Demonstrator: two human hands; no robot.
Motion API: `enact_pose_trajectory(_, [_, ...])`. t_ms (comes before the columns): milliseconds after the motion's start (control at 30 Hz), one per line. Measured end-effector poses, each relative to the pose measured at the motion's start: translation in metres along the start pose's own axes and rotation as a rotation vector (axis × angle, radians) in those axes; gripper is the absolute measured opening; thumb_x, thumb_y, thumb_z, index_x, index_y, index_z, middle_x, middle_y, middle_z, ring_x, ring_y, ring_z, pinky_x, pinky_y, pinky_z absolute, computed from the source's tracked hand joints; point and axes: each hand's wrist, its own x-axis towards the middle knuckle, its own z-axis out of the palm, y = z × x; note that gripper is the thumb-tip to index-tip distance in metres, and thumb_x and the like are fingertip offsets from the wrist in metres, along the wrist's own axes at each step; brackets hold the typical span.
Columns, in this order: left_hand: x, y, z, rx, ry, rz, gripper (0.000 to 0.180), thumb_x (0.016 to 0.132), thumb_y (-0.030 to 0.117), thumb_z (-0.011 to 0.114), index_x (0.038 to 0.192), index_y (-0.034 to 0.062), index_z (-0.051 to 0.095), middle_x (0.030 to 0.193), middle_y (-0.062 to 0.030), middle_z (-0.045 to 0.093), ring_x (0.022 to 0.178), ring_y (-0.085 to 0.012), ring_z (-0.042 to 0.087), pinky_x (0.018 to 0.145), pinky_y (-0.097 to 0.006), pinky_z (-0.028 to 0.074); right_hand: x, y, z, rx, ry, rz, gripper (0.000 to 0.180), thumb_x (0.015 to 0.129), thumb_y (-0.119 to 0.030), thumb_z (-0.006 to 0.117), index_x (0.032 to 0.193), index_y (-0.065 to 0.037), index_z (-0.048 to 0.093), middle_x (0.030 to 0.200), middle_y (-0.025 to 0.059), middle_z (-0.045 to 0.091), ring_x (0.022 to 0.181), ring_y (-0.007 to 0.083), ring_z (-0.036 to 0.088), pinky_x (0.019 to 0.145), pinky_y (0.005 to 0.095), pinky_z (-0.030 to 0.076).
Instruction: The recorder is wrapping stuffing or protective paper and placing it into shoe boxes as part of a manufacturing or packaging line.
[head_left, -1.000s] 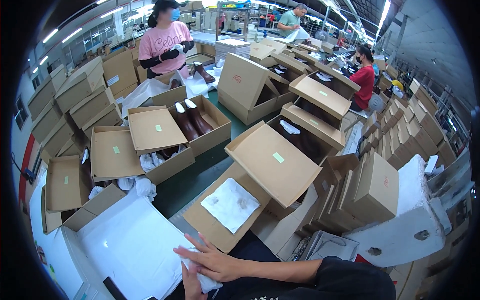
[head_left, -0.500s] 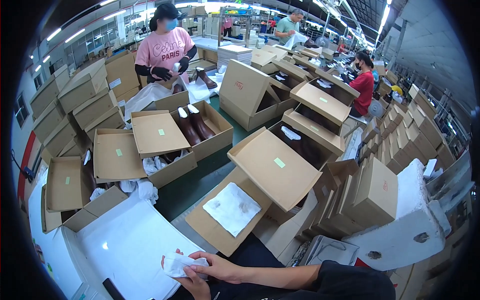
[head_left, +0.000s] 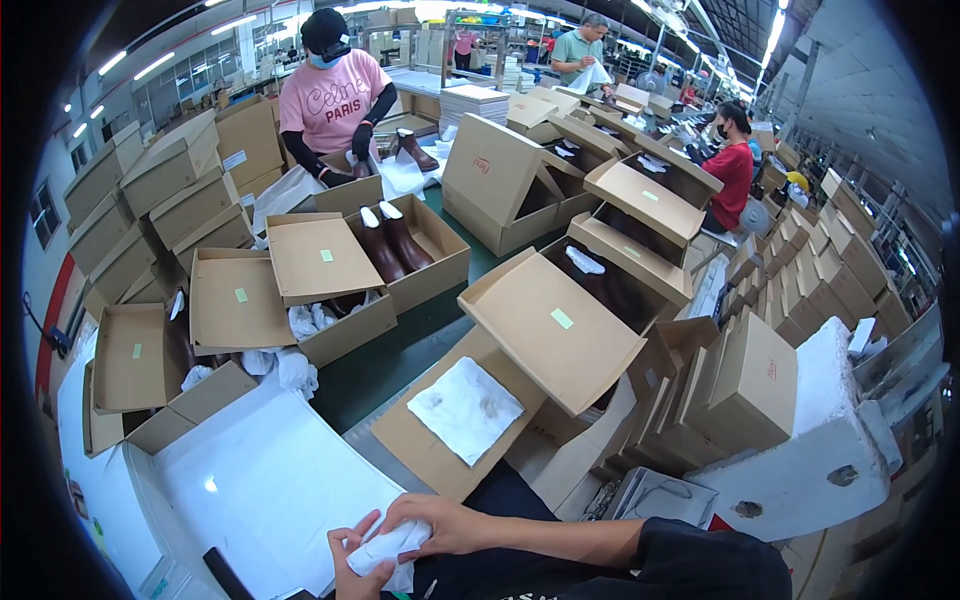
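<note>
Crumpling a wad of white tissue paper (head_left: 392, 548) at the near edge, the left hand (head_left: 352, 562) cups it from below while the right hand (head_left: 440, 522) presses on top, both grips closed on it. Beyond lies a white paper sheet (head_left: 270, 480), then an open cardboard shoebox (head_left: 420, 450) already lined with tissue.

The left hand (head_left: 352, 565) is cut off at the wrist by the lower edge, its palm hidden behind the white paper wad (head_left: 392, 548). The right hand (head_left: 440, 525) covers the wad's upper side, so the wad's shape cannot be told. Beside the wad, a dark object (head_left: 222, 573) runs out of the picture. Boots (head_left: 392, 240) far beyond the wad are half hidden in their box.
</note>
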Motion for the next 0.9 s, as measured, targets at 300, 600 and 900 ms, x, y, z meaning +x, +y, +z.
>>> enact_pose_trajectory(300, [-0.015, 0.018, 0.009, -0.095, 0.079, -0.034, 0.110, 0.101, 0.034, 0.087, 0.179, 0.0073, 0.014, 0.164, -0.0334, 0.054, 0.150, -0.0411, 0.055, 0.124, -0.049, 0.046, 0.001, -0.027, -0.022, 0.631, -0.310, 0.276, 0.108, 0.096, -0.040, 0.092, 0.178, -0.020, 0.025, 0.165, 0.0127, 0.050, 0.147, 0.0291, 0.051, 0.126, 0.0404, 0.041])
enact_pose_trajectory(600, [-0.014, 0.016, 0.016, -0.163, 0.029, 0.051, 0.105, 0.104, 0.028, 0.084, 0.178, 0.0069, 0.012, 0.169, -0.0335, 0.048, 0.155, -0.0447, 0.051, 0.127, -0.054, 0.044, 0.003, -0.004, -0.017, 0.463, -0.420, 0.357, 0.073, 0.108, -0.043, 0.078, 0.167, -0.015, 0.046, 0.154, 0.0113, 0.058, 0.141, 0.0214, 0.054, 0.119, 0.0371, 0.044])
enact_pose_trajectory(900, [-0.012, 0.002, 0.024, -0.038, 0.151, 0.116, 0.087, 0.111, 0.022, 0.075, 0.176, 0.0068, 0.020, 0.164, -0.0306, 0.056, 0.151, -0.0396, 0.056, 0.125, -0.048, 0.046, 0.004, 0.003, 0.010, 0.336, -0.245, 0.359, 0.045, 0.111, -0.024, 0.075, 0.151, -0.014, 0.059, 0.130, 0.0075, 0.069, 0.117, 0.0187, 0.066, 0.103, 0.0358, 0.054])
